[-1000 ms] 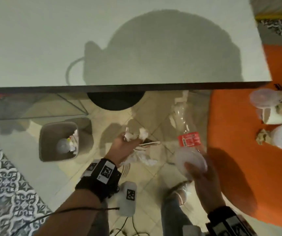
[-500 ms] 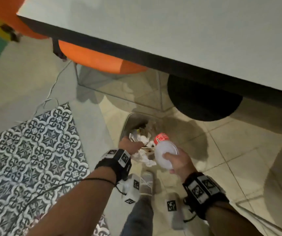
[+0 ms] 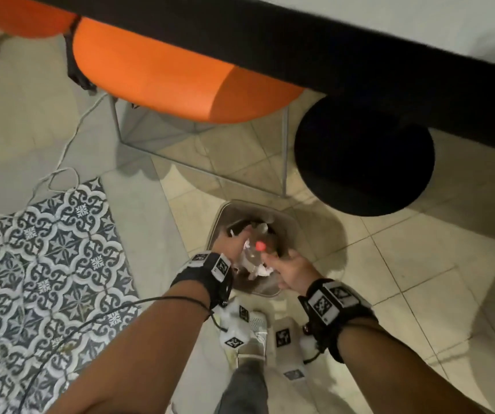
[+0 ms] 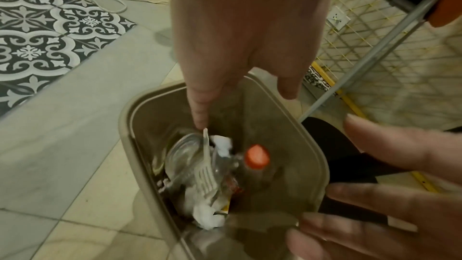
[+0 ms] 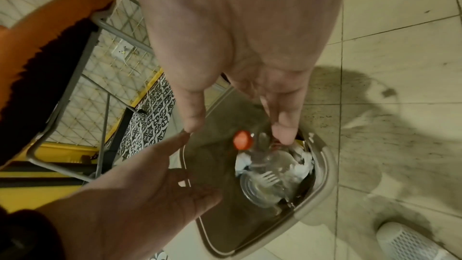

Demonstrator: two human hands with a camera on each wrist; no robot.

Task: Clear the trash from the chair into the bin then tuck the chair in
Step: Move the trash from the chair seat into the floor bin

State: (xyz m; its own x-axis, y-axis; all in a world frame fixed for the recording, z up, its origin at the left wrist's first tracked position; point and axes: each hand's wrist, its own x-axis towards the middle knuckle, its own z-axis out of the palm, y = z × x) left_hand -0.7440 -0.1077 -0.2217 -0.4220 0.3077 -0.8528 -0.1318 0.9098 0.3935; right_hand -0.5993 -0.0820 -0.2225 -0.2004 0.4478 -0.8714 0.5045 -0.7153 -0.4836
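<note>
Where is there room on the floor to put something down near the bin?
Bare tiles lie right of the bin, between it and the black round base. Bare grey floor lies between the bin and the patterned rug. Crowded: inside the bin, where the bottle, fork and tissues pile under both hands.

Orange chair, beige bin, red-capped bottle, blue-white patterned rug.
</note>
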